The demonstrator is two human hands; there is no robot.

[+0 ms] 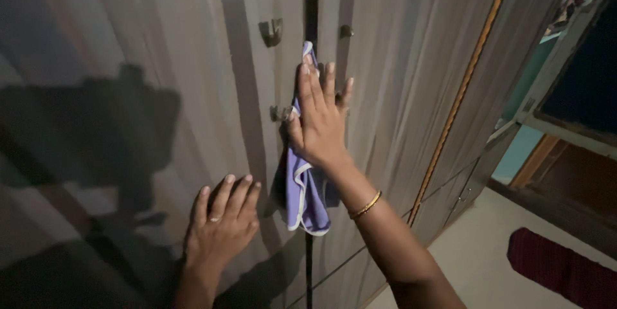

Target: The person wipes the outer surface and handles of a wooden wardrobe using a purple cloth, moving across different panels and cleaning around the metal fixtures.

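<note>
A tall wooden wardrobe with grey-brown grained doors fills the view. My right hand presses a purple cloth with a white edge flat against the doors, over the dark gap between them; the cloth hangs down below my palm. A thin gold bangle sits on that wrist. My left hand, with a ring on one finger, lies flat and spread on the left door, lower down, holding nothing.
Small metal handles and a knob sit beside the gap, above my right hand. A thin wooden trim runs down the wardrobe's right side. A dark red mat lies on the pale floor at lower right.
</note>
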